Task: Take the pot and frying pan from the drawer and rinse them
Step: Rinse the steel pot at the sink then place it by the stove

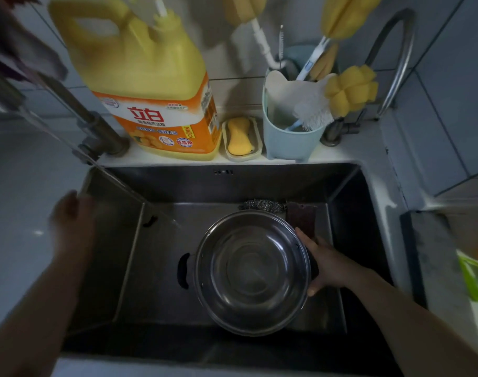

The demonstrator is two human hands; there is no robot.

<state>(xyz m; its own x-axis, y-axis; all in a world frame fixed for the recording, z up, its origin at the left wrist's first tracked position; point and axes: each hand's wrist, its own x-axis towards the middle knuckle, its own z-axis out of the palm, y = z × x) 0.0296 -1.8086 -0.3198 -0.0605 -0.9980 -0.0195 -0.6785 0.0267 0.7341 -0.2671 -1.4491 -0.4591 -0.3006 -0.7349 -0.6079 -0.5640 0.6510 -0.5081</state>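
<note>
The pot (253, 272), a steel vessel with a black side handle showing at its left, stood upright inside the sink (123, 240), toward the right of the basin floor. The right hand (329, 263) held it at the right rim, its grip closed on the pot's right handle, fingers curled over the edge and thumb below. The left hand (72, 221) rested at the sink's left edge, blurred; its grip appeared loose and held nothing. A thin stream of water (140, 193) fell slantwise from the upper left and struck the basin floor left of the pot, not in it. Behind the pot lay a steel scourer (263, 205) and, just beside it on the right, a dark scouring pad (301, 217). On the counter (341, 151) behind the sink stood a large yellow detergent jug (153, 85); its orange label read "立白" in red, with a small round mark reading "食品用". Smaller print could not be read. To its right sat a soap (239, 136) in a pale dish, then a light-blue holder (289, 137) carrying brushes and yellow sponge wands. A curved tap (395, 72) rose at the right rear.
</note>
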